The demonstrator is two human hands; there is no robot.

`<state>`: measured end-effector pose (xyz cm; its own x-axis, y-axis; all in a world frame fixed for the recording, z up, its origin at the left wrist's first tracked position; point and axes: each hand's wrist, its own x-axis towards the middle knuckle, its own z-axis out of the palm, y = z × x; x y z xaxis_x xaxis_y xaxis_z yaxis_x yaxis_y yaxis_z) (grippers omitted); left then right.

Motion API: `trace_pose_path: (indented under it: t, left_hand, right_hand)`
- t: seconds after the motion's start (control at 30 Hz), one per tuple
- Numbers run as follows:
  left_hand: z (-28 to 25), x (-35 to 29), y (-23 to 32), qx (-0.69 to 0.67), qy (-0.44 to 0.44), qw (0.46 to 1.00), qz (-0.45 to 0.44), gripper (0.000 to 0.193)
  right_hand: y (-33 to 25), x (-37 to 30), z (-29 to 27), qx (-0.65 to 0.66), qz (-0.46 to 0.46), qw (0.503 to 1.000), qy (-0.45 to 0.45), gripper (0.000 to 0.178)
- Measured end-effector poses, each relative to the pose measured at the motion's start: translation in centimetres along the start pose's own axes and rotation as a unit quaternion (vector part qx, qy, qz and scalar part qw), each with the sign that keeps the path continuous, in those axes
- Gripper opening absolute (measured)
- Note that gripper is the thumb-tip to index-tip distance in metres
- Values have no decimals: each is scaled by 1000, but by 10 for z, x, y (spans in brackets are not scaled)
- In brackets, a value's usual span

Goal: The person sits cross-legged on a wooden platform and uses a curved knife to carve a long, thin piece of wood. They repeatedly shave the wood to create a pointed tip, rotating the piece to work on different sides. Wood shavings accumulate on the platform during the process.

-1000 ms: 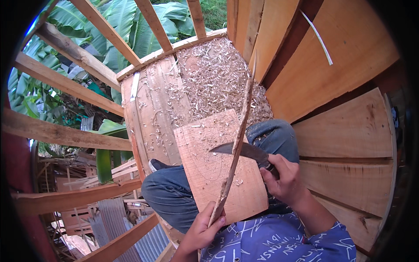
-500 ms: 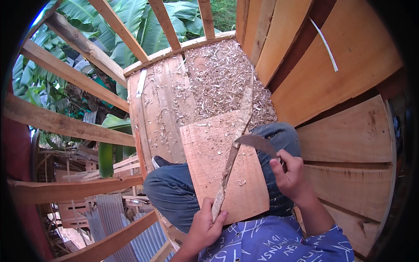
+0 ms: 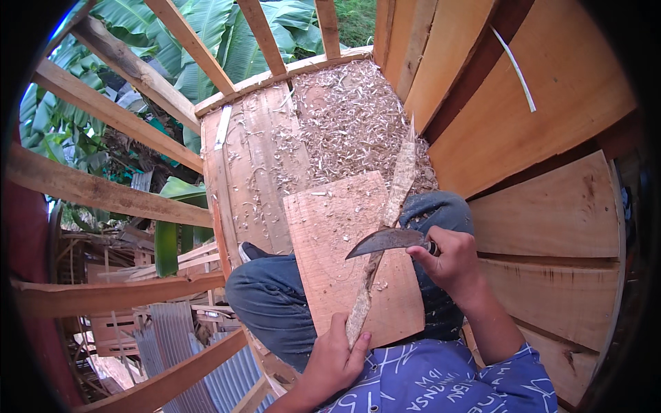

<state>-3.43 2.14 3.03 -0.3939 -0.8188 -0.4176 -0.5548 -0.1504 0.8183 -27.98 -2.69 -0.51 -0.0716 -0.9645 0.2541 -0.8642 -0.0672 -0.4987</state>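
My left hand (image 3: pixel 339 356) is closed around the near end of a long, rough wooden stick (image 3: pixel 397 195), which slants up and away to the right and tapers to a point. In my right hand (image 3: pixel 449 260) is a curved knife (image 3: pixel 387 241), gripped by its handle. The dark blade lies across the middle of the stick, its tip pointing left. Beneath them a flat square board (image 3: pixel 329 255) rests over my lap, with a few small chips on it.
Pale wood shavings (image 3: pixel 351 131) cover the plank floor ahead. A plank wall (image 3: pixel 544 213) rises close on the right. Spaced wooden rails (image 3: pixel 110 186) fence the left, with banana leaves (image 3: pixel 206 41) and corrugated sheets (image 3: pixel 175 337) beyond them.
The knife has swung from pointing up-left to lying nearly level, its tip now left of the stick. The stick's far end has shifted slightly right, and my left hand has moved a little right.
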Motion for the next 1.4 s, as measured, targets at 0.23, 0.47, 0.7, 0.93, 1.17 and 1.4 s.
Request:
trace_pose_path:
  t: [0.23,0.47,0.7,0.93,1.17,1.4]
  left_hand:
    - [2,1,-1,-3,12,1000,5,35]
    - [-2,12,4,3,22,1000,20,34]
    - [-7,16,-5,-13,45,999,-9,31]
    - [-6,11,-3,-8,13,1000,-2,29]
    - [-6,18,8,-35,1,999,-25,31]
    - [-5,21,11,-16,-24,999,-38,32]
  right_hand:
    - [-18,-25,8,29,-46,995,-78,54]
    - [11,2,18,-15,-36,999,29,63]
    - [27,2,19,10,73,997,1,59]
    - [-29,-14,1,55,-63,990,-114,54]
    - [-11,4,10,17,-17,999,-32,60]
    - [-8,4,12,-10,-40,999,-30,59]
